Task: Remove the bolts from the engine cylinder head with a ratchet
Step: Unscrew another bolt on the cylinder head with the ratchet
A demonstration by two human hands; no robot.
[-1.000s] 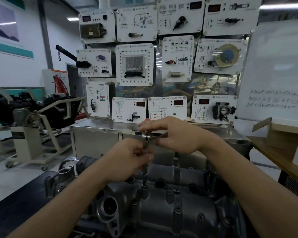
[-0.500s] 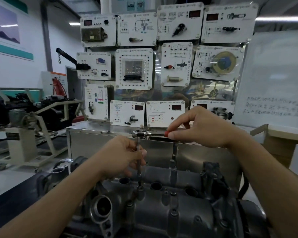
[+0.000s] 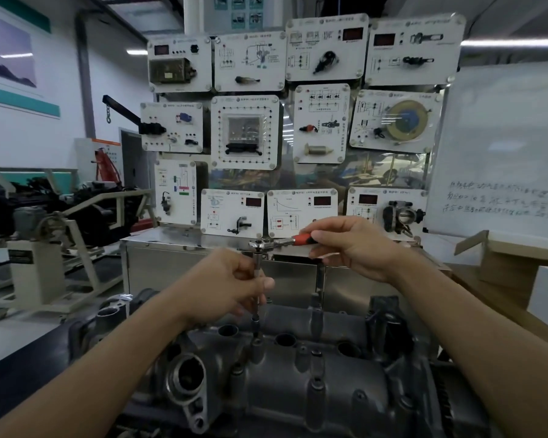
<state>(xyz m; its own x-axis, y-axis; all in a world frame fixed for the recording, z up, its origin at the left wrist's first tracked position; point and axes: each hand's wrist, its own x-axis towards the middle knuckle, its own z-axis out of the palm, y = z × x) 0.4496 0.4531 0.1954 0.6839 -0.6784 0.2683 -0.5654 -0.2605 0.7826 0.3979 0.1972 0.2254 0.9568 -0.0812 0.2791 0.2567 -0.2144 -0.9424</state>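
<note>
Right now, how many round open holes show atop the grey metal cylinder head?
3: left hole beneath the left hand, middle hole right of the steel socket, right hole further right. The hand may hide more.

You're in what looks like an automotive training workshop: wall of component display panels [image 3: 246, 131], whiteboard [image 3: 500, 137], engine [image 3: 89, 207] on a wheeled stand, cylinder head [image 3: 298, 396] before you.

White display panels [image 3: 246, 131] hang behind, a whiteboard [image 3: 503, 147] at right, an engine stand [image 3: 35, 273] at left.
</note>
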